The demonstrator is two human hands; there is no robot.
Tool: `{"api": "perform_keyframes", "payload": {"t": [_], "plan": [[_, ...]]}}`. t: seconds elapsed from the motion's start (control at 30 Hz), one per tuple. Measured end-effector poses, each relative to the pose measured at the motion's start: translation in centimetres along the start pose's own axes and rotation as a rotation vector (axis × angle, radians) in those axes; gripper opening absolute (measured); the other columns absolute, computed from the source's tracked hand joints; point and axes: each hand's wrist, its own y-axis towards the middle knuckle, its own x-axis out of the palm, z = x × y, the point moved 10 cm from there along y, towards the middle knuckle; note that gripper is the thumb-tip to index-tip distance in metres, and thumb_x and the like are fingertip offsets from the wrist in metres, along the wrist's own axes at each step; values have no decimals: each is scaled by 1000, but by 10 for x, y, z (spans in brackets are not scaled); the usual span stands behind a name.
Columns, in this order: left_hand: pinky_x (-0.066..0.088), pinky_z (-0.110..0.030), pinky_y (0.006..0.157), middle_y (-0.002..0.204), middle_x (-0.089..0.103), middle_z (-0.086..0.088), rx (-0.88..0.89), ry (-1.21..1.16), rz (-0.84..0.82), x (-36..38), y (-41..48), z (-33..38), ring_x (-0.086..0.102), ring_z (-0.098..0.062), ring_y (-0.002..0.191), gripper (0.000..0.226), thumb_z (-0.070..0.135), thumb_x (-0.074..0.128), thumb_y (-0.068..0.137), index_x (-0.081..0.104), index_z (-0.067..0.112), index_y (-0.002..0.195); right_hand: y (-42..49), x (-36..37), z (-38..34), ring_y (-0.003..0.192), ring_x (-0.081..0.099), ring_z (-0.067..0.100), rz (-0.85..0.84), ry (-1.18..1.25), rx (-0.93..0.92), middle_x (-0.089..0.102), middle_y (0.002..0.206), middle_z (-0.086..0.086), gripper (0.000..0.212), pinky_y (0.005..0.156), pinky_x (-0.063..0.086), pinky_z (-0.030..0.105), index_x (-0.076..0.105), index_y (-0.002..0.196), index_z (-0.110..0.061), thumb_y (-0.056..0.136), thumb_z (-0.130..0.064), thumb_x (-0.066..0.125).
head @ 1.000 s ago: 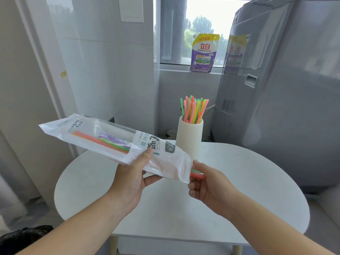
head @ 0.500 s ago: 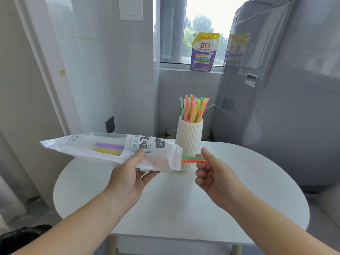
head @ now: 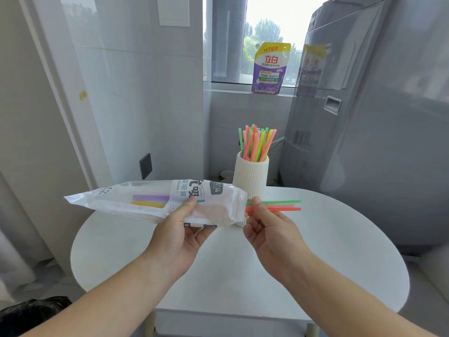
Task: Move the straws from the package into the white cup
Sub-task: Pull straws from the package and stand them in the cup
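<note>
Left hand (head: 179, 229) grips the crinkly package (head: 145, 203) while the right hand (head: 267, 229) apparently pinches a few light, slick, bendable straws (head: 279, 206), best held gently near mid-length for the white cup (head: 251, 181).

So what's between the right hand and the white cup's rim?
Nothing in the head view: the right hand, pinching green and orange straws, sits low before the white cup.

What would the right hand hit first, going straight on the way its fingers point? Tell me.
Probably the white ribbed cup just beyond the right hand; depth is unclear.
</note>
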Motion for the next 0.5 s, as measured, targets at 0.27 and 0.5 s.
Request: {"api": "perform_keyframes", "payload": {"t": [0.27,0.5], "plan": [[64,-33,57,94,83,-8,2,-67,69,-19,6,12,81,-22,80,16,11,68,97,70,13,112,11,1,-97,65,73,15,41,-313,-353,73,73,11,21,62,60,25,70,83,-1,96,-17,66],[64,-34,58,93,83,-7,20,-71,81,-25,10,14,81,-22,80,18,10,65,98,70,13,115,-15,11,-208,73,78,27,93,-593,-703,78,72,7,20,69,64,32,73,81,-8,94,-23,71]]}}
